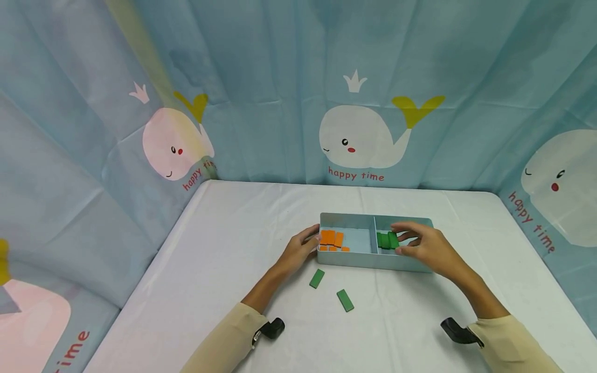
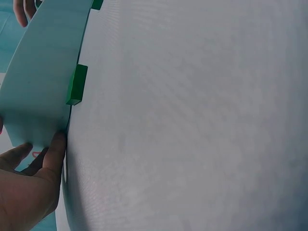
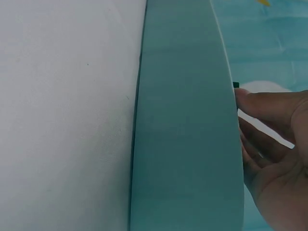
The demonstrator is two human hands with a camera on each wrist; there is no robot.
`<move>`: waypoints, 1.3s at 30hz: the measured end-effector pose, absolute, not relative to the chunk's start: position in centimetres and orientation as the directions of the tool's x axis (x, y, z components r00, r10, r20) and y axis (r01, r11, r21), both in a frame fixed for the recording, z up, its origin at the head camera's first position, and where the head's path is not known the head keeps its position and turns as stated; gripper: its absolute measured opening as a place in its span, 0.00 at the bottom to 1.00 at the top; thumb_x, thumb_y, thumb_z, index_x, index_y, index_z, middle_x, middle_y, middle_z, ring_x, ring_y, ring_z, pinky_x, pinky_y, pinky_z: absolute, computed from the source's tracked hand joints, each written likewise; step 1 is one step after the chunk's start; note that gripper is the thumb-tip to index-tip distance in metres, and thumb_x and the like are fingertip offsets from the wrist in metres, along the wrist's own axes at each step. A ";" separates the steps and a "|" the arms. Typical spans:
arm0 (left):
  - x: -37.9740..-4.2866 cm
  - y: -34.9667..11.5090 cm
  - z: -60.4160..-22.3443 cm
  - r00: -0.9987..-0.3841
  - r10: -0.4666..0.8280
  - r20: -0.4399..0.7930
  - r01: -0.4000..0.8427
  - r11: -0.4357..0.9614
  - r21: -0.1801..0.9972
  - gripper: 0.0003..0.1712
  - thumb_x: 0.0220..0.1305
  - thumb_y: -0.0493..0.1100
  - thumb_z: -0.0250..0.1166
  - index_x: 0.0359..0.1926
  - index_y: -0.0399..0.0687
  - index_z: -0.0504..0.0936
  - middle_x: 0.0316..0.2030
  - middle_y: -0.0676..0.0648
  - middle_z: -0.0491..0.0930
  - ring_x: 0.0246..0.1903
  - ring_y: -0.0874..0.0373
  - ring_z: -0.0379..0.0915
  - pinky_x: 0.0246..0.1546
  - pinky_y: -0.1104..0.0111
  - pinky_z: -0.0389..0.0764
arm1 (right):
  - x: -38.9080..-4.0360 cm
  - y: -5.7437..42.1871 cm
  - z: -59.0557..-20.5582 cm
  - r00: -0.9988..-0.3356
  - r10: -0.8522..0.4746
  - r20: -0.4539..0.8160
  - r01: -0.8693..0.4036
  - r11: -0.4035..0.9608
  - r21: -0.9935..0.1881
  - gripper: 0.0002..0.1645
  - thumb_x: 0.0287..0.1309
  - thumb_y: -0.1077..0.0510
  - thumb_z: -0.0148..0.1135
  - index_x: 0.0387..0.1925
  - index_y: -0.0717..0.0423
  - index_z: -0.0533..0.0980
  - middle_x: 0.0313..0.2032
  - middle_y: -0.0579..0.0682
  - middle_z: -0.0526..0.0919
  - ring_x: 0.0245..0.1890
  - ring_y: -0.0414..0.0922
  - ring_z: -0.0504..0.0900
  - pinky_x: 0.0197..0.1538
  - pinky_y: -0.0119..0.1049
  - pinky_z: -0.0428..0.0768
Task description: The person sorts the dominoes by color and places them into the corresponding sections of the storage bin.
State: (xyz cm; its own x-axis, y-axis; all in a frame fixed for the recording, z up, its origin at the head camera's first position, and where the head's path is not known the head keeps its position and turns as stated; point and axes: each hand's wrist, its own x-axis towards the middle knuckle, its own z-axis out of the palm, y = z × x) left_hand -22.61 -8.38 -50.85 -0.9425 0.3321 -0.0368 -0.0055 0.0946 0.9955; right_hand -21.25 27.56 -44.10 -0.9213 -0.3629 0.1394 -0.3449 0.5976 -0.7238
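Note:
A pale blue two-compartment box [image 1: 347,259] stands on the white-covered table. My left hand [image 1: 298,251] holds its left end, and in the left wrist view the thumb and fingers [image 2: 57,144] touch that end. Orange blocks [image 1: 332,238] lie in the left compartment. Over the right compartment, my right hand [image 1: 431,248] pinches a green block [image 1: 394,240] between thumb and fingers, beside other green blocks [image 1: 382,240] at the divider. In the right wrist view the box wall [image 3: 187,120] hides most of that block; only a dark green corner [image 3: 236,84] shows by the thumb.
Two loose green blocks, one nearer the box [image 1: 316,278] and one closer to me [image 1: 345,300], lie on the white tablecloth [image 1: 373,331] in front. A blue curtain [image 1: 280,129] with printed whales hangs behind and beside the table.

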 end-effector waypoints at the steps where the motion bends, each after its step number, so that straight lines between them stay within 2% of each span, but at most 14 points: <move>1: -22.6 -8.4 -50.8 -0.941 0.335 -0.035 -0.005 0.091 0.996 0.36 0.84 0.49 0.56 0.83 0.44 0.59 0.82 0.43 0.59 0.78 0.44 0.60 0.75 0.53 0.72 | -21.4 27.5 -44.1 -0.921 -0.365 0.132 -0.341 0.596 -0.727 0.31 0.63 0.63 0.75 0.67 0.57 0.78 0.60 0.56 0.85 0.53 0.58 0.87 0.47 0.32 0.89; 6: -22.6 -8.4 -50.9 -0.946 0.322 -0.040 -0.003 0.116 0.993 0.35 0.83 0.50 0.57 0.83 0.45 0.60 0.81 0.44 0.60 0.78 0.44 0.61 0.75 0.53 0.71 | -21.9 27.5 -44.1 -0.920 -0.382 0.085 -0.307 0.570 -0.762 0.34 0.62 0.64 0.75 0.68 0.62 0.76 0.59 0.62 0.85 0.54 0.58 0.87 0.46 0.31 0.89; 12: -22.6 -8.3 -50.9 -0.948 0.315 -0.048 -0.006 0.132 0.991 0.35 0.83 0.51 0.57 0.83 0.46 0.60 0.81 0.44 0.61 0.78 0.45 0.62 0.75 0.53 0.71 | -22.7 27.3 -44.3 -0.919 -0.395 0.009 -0.252 0.568 -0.784 0.36 0.60 0.66 0.75 0.69 0.64 0.75 0.59 0.61 0.85 0.54 0.55 0.87 0.45 0.31 0.89; 17: -22.6 -8.3 -50.7 -0.947 0.318 -0.050 -0.014 0.115 0.993 0.35 0.84 0.49 0.56 0.83 0.44 0.59 0.81 0.42 0.60 0.78 0.44 0.62 0.75 0.52 0.72 | -23.6 27.2 -44.3 -0.893 -0.450 -0.012 -0.272 0.561 -0.782 0.36 0.59 0.68 0.75 0.69 0.67 0.74 0.56 0.63 0.85 0.50 0.54 0.88 0.44 0.34 0.90; 24: -22.6 -8.3 -50.6 -0.945 0.321 -0.065 -0.032 0.107 0.994 0.36 0.84 0.49 0.56 0.83 0.43 0.58 0.82 0.42 0.59 0.78 0.43 0.61 0.75 0.51 0.71 | -24.6 27.2 -44.8 -0.862 -0.507 -0.028 -0.310 0.569 -0.761 0.34 0.58 0.67 0.76 0.67 0.66 0.77 0.52 0.61 0.87 0.44 0.46 0.88 0.43 0.33 0.89; 32: -22.5 -8.2 -50.6 -0.949 0.311 -0.060 -0.019 0.132 0.991 0.34 0.84 0.50 0.55 0.83 0.44 0.60 0.81 0.43 0.60 0.78 0.44 0.62 0.75 0.52 0.72 | -25.1 26.9 -45.0 -0.826 -0.557 -0.081 -0.274 0.524 -0.806 0.35 0.60 0.70 0.74 0.68 0.69 0.74 0.53 0.65 0.86 0.45 0.51 0.88 0.43 0.34 0.89; 39: -22.5 -8.2 -50.7 -0.948 0.316 -0.049 -0.010 0.125 0.992 0.34 0.84 0.50 0.55 0.83 0.45 0.59 0.81 0.43 0.60 0.78 0.44 0.60 0.76 0.52 0.71 | -25.2 27.1 -45.3 -0.839 -0.533 -0.106 -0.228 0.522 -0.822 0.36 0.61 0.71 0.73 0.69 0.70 0.73 0.53 0.65 0.85 0.46 0.54 0.89 0.45 0.33 0.89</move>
